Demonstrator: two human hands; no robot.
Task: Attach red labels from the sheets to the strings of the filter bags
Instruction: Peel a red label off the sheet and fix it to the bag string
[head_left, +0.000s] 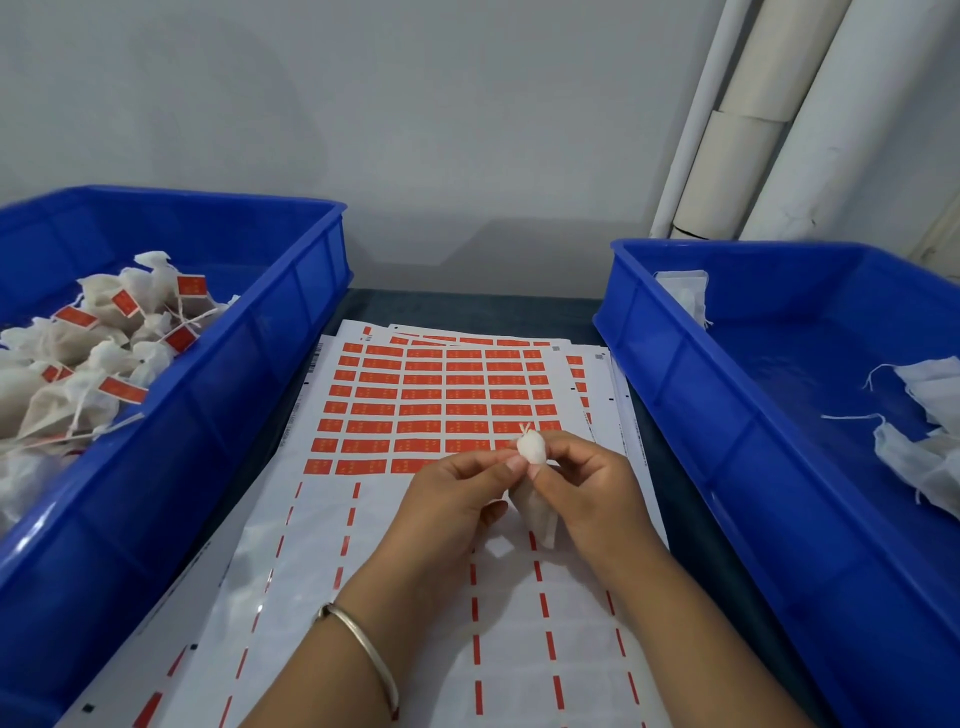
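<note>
A small white filter bag (535, 512) hangs between both hands above the label sheets, its gathered top (532, 448) bunched upward with a short string end showing. My left hand (457, 493) pinches the bag's top from the left. My right hand (587, 483) grips the top from the right, fingers curled round it. Beneath lies a stack of white sheets carrying rows of red labels (441, 395); the near part of the top sheet (405, 597) shows only bare backing with red dashed strips.
A blue crate (291, 332) on the left holds several filter bags with red labels (93, 353). A blue crate (670, 364) on the right holds unlabelled white bags (930, 447). White pipes (769, 130) stand at the back right against a grey wall.
</note>
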